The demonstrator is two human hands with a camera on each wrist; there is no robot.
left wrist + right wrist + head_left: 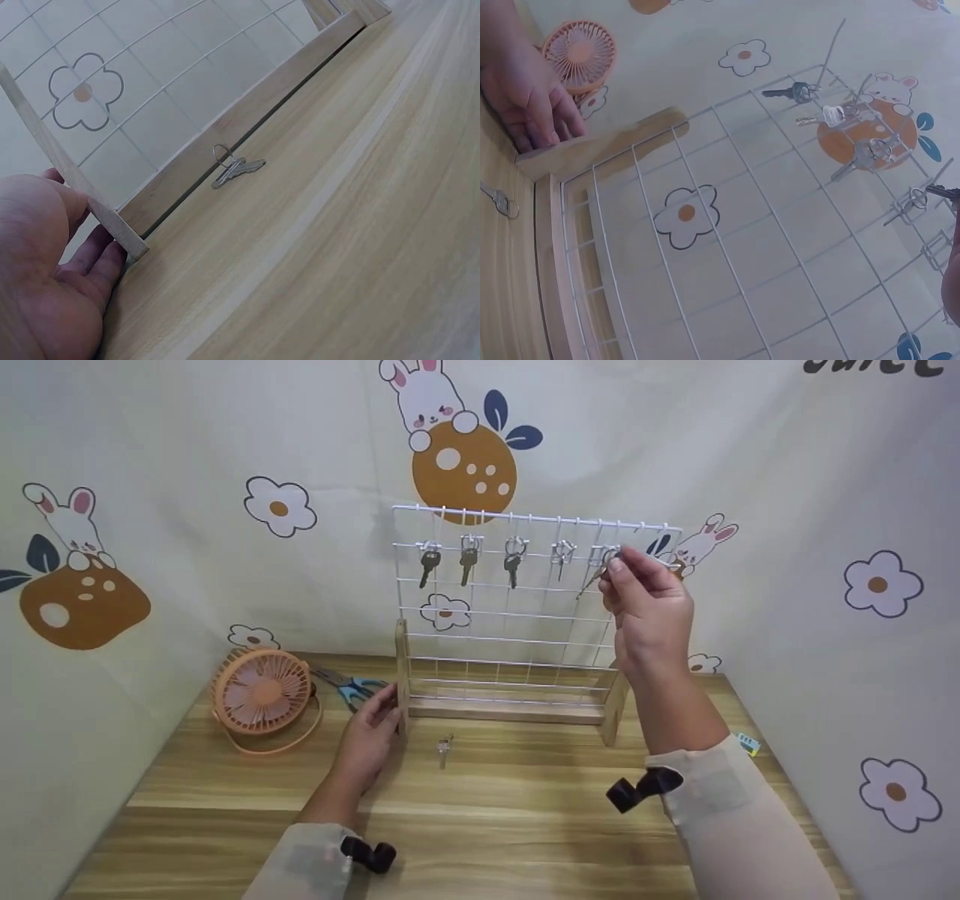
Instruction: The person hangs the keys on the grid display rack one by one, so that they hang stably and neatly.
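Observation:
My left hand (367, 735) rests at the outer side of the left wooden post (120, 232) of a white wire grid rack (510, 641), its fingers touching the post near the base. My right hand (649, 615) is up at the rack's top right, where its thumb and fingers pinch a key (592, 583) on a ring beside a hook. Several more keys (513, 570) dangle in a row from hooks along the upper grid. On the tabletop in front of the rack lies a loose silver key (238, 171) with a ring.
An orange desk fan (262, 690) stands on the left of the wooden table (480, 825). Blue-handled scissors (352, 686) lie between it and the left post. A small colourful item (748, 743) sits at the right edge. Printed cloth (330, 577) encloses the back and sides.

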